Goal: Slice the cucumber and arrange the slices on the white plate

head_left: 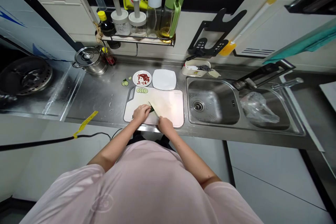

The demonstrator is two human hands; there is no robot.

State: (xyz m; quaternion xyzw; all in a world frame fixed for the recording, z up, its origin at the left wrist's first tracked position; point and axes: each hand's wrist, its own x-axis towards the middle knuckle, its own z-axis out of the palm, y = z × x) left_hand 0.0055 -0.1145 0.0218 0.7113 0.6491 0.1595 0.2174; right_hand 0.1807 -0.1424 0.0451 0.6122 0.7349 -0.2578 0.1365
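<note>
My left hand [141, 112] is closed over a dark green cucumber [151, 109] on the white cutting board [170, 103]; most of the cucumber is hidden under the fingers. In my right hand [165, 125] is a knife [154, 110], its handle covered by the fist. The blade slants up and left, right beside the cucumber's exposed end. Near the board's upper left, several pale green cucumber slices [142, 90] overlap in a row. Behind the board stand a white plate of chopped red pieces [142, 78] and a white, squarish plate [164, 79].
Several green scraps [125, 82] lie on the steel counter [97, 94]. At the left are a lidded pot [90, 61] and a wok [23, 77]. The sink [214, 101] is right of the board. A rack [136, 38] of bottles and jars hangs behind.
</note>
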